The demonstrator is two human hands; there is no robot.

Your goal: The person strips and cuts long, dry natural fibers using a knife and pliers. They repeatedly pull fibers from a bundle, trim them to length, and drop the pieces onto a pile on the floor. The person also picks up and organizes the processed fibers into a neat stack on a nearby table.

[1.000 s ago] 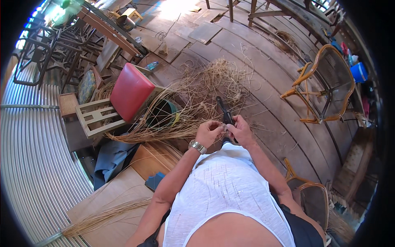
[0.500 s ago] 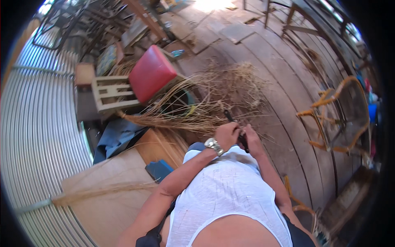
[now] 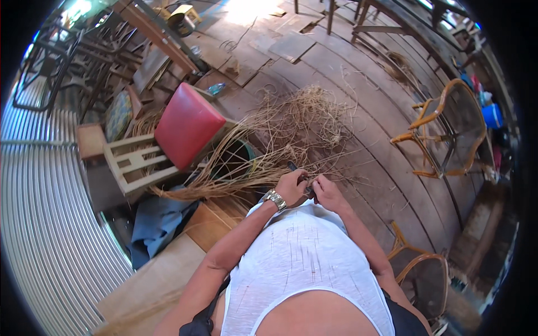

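Observation:
My left hand (image 3: 291,189), with a metal watch on its wrist, is closed around a slim dark tool (image 3: 292,166). One end of the tool sticks out above the fingers; its exact kind is too small to tell. Close beside it, my right hand (image 3: 330,195) is closed, thumb and fingers pinched at the tool's lower end. Whether a thin strand is also in that pinch cannot be made out. Both hands are just in front of my white shirt. Beyond them a tangled heap of tan cane strands (image 3: 319,115) spreads over the floor, with a long bundle (image 3: 207,189) trailing left.
A chair with a red seat (image 3: 190,126) lies tipped at the left, near a dark bucket (image 3: 235,159). Blue-grey cloth (image 3: 159,221) and wooden boards (image 3: 157,274) are at lower left, beside corrugated metal (image 3: 45,224). Rattan-framed chairs (image 3: 437,106) stand at the right.
The view has shifted, so the chairs and cane sit differently in it. Both hands still hold together near the shirt; less of the dark tool shows below them now.

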